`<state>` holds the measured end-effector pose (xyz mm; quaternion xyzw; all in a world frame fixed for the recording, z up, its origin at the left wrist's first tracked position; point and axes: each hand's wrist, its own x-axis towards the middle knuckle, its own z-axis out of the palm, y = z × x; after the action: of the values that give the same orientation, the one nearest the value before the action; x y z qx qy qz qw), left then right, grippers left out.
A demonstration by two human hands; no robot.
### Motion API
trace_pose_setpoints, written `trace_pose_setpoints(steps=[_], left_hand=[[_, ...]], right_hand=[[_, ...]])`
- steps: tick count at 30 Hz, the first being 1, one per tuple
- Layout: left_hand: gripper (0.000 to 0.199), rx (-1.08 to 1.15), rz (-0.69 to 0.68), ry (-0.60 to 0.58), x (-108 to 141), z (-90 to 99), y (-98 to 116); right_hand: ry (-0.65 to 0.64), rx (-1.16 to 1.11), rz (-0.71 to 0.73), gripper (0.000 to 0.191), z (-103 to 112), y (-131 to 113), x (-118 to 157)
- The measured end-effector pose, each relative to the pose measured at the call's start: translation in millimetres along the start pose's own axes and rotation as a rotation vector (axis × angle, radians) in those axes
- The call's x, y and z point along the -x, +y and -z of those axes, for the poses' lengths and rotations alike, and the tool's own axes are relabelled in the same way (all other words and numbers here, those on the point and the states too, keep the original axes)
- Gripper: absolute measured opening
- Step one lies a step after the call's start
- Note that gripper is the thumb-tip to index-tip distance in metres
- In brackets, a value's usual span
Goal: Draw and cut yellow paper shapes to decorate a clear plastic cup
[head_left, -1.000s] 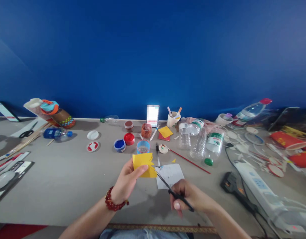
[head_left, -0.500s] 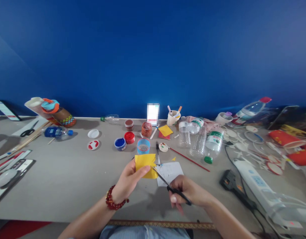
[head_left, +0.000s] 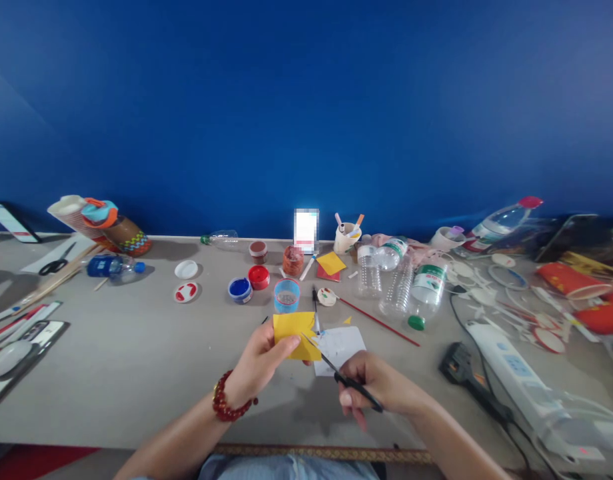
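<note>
Between the thumb and fingers of my left hand is a sheet of yellow paper with a cut in its right edge. My right hand is closed round the handles of black scissors, whose blades reach into the paper's right side near my left thumb. Beneath the scissors a white paper with small marks lies on the table. Just beyond the yellow paper stands a light blue cup, and a black-and-white pen lies to its right.
Open blue paint and red paint stand left of the cup. A long red stick lies at the right, near plastic bottles. Farther right are a black glue gun and a white power strip. A lit phone stands behind.
The yellow paper has shifted slightly right in my left hand and tilted, and its cut looks wider around the scissor blades. My right hand has barely moved.
</note>
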<state>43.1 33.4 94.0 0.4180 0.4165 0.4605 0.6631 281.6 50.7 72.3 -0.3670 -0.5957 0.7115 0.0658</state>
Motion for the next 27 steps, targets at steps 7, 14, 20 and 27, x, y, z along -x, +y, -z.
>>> trace_pose_setpoints(steps=[7,14,20,27], left_hand=[[0.029,-0.027,0.000,0.000,-0.1,-2.8,2.9],[0.026,-0.047,0.000,-0.035,-1.0,-0.1,2.0],[0.025,-0.040,0.003,-0.042,-1.3,0.0,3.7],[0.026,-0.009,-0.011,-0.055,-2.3,1.1,2.0]], right_hand=[[0.033,0.014,-0.042,0.056,-2.5,-0.8,-1.6],[0.063,0.022,-0.058,0.053,-3.5,-2.1,-2.3],[0.120,0.012,-0.094,0.055,-5.9,-4.0,-4.2],[0.137,0.016,-0.091,0.054,-5.6,4.6,-5.9]])
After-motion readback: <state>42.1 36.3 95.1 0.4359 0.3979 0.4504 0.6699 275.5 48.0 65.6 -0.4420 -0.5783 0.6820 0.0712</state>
